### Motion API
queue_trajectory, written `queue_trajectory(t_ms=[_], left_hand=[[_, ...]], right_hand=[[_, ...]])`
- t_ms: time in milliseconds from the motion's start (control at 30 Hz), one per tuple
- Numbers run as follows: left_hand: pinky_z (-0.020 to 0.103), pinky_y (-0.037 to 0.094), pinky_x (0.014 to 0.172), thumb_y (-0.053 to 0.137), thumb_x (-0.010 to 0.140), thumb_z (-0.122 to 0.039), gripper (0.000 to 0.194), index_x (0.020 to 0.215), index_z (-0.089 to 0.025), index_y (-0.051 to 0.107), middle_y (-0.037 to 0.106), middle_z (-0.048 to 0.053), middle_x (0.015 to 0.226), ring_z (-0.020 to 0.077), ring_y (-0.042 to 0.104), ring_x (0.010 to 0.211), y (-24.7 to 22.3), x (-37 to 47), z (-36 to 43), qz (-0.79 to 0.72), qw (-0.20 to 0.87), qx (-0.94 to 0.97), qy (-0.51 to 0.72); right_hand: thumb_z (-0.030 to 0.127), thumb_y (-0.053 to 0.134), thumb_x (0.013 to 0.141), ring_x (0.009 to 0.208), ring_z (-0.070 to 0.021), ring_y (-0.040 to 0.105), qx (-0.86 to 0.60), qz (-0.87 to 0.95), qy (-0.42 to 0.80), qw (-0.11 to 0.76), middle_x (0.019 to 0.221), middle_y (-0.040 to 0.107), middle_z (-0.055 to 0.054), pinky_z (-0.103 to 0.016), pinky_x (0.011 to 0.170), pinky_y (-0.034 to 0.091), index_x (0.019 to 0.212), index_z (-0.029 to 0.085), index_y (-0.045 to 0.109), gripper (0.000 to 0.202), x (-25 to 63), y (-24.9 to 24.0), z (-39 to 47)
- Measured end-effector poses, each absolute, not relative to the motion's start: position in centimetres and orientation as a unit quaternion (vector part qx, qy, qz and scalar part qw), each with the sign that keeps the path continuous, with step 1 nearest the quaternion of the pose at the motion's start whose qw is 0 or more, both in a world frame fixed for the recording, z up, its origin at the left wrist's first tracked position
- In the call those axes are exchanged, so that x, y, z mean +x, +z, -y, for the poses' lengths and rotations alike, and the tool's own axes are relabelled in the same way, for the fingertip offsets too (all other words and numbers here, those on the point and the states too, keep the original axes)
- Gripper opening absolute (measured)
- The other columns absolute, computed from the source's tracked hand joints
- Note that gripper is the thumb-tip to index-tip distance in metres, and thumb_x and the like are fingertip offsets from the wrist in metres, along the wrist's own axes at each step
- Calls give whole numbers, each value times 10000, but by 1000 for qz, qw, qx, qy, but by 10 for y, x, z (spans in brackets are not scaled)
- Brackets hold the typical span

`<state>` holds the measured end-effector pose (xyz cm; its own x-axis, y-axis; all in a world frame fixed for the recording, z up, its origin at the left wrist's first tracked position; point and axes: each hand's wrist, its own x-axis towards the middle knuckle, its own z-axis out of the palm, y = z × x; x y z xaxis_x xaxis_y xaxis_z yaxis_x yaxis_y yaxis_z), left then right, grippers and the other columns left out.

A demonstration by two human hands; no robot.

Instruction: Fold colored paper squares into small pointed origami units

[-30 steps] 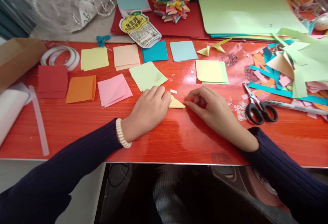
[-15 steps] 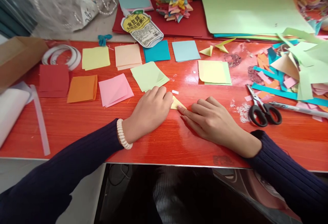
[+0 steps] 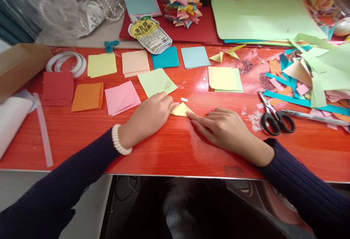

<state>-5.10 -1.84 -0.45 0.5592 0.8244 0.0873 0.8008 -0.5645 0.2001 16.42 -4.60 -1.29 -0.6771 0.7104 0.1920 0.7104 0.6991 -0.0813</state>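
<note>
A small yellow paper (image 3: 181,110), folded into a triangle, lies flat on the red table between my hands. My left hand (image 3: 149,117) is closed at its left corner, thumb against the paper and fingers curled. At the right corner, my right hand (image 3: 225,126) pinches the tip, its index finger extended onto it and the other fingers bent. A stack of light green squares (image 3: 157,82) lies just beyond my left hand. Pale yellow squares (image 3: 224,78) sit beyond my right hand, with two folded yellow pieces (image 3: 217,57) behind them.
Black-handled scissors (image 3: 274,117) and a pen (image 3: 314,117) lie to the right, near a heap of paper scraps (image 3: 325,71). Pink squares (image 3: 121,98), orange squares (image 3: 87,97) and red squares (image 3: 58,89) lie leftward. A juice pouch (image 3: 150,34) rests on blue squares (image 3: 165,57).
My left hand has slid left along the folded yellow paper, uncovering more of the triangle. My right hand stays at the right corner. The whole view has shifted slightly.
</note>
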Motion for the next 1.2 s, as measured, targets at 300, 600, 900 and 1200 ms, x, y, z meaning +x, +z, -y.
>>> queue_trajectory(t_ms=[300,600,900,1200], left_hand=[[222,417,648,461,898,-292,176,825,-168,563,570,-10,842,99,545,734,8,-59,20,-484,239,837,91],[330,403,633,301,900,-141,237,778,-134,504,520,82,773,202,491,715,-8,-40,35,-469,-56,881,21],[331,433,576,310,906,-127,252,863,-102,557,587,115,809,223,564,729,-7,-34,41,-446,-176,876,54],[378,429,1016,374,933,-293,459,1221,47,485,518,225,1255,272,501,1191,-6,-40,58,-294,-180,937,58]], right_hand=[[274,398,929,471,-107,465,-399,908,1,125,507,563,7,-265,542,293,1151,164,629,339,165,-17,46],[254,407,920,447,-102,443,-399,907,-24,132,493,556,13,-275,515,268,1154,136,624,340,162,-16,48],[258,392,920,434,-102,434,-404,905,-40,129,485,567,4,-284,508,248,1135,133,635,348,160,-17,50],[234,422,905,439,-99,448,-392,908,-55,137,468,561,15,-276,510,259,1144,142,630,331,161,-17,49]])
